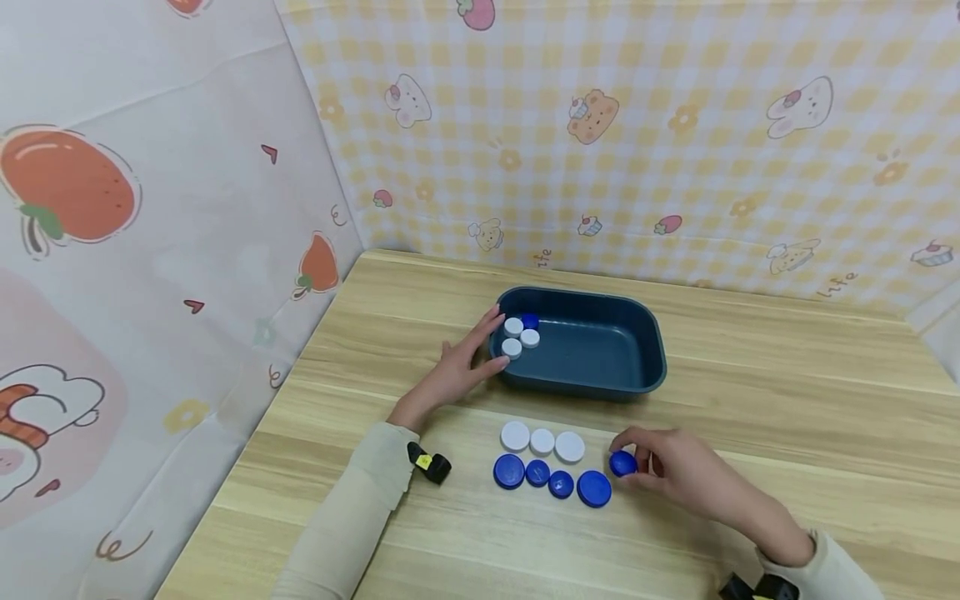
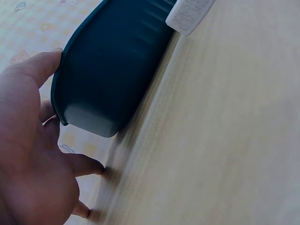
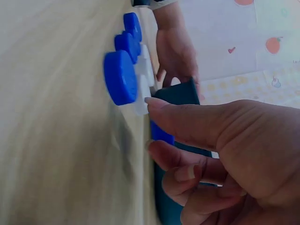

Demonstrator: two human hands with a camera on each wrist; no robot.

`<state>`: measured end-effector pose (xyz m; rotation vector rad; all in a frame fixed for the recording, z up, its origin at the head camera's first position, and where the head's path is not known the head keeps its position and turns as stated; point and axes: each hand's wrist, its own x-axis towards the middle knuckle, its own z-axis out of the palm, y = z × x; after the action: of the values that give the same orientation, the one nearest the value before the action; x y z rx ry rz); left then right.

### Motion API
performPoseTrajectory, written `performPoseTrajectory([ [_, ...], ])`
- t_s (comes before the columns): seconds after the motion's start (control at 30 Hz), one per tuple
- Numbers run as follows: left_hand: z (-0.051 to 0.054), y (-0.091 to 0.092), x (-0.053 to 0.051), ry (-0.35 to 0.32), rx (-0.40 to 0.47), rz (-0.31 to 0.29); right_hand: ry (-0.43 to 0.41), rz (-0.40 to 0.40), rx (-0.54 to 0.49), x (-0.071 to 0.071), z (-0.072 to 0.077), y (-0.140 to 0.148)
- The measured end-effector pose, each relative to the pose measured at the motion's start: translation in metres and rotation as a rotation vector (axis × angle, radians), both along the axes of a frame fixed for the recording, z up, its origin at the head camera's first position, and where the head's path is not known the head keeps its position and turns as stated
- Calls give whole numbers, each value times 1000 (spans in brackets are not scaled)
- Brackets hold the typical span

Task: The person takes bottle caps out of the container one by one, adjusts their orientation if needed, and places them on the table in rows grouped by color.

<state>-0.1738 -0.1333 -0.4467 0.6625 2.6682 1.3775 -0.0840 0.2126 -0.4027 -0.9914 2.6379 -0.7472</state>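
Note:
My right hand (image 1: 686, 471) pinches a small blue bottle cap (image 1: 622, 463) between thumb and fingers, just right of the cap rows. In the right wrist view this cap (image 3: 161, 133) shows partly behind the thumb and index finger. My left hand (image 1: 459, 367) touches the left end of a dark teal tray (image 1: 648, 379), its thumb and fingers spread along the rim. Inside the tray's left end sit three white caps (image 1: 529, 338) and one blue cap (image 1: 530, 321). In front of the tray lie three white caps (image 1: 515, 437) above a row of several blue caps (image 1: 509, 472).
The wood-grain table (image 1: 787, 400) extends on both sides of the tray. Behind it hangs a yellow checked cloth (image 1: 637, 167), and a white cloth with fruit prints (image 1: 187, 167) covers the left side. A black wrist device (image 1: 430, 463) sits on the left sleeve.

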Motion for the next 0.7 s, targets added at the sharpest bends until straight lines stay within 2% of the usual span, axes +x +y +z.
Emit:
performPoseTrajectory([
  [0.23, 0, -1, 0, -7, 11, 3, -88, -9, -9, 7, -7, 4],
  [0.53, 0, 0, 4, -16, -1, 3, -95, 35, -34, 16, -18, 11],
  [0.7, 0, 1, 2, -5, 15, 9, -86, 38, -36, 15, -19, 9],
])
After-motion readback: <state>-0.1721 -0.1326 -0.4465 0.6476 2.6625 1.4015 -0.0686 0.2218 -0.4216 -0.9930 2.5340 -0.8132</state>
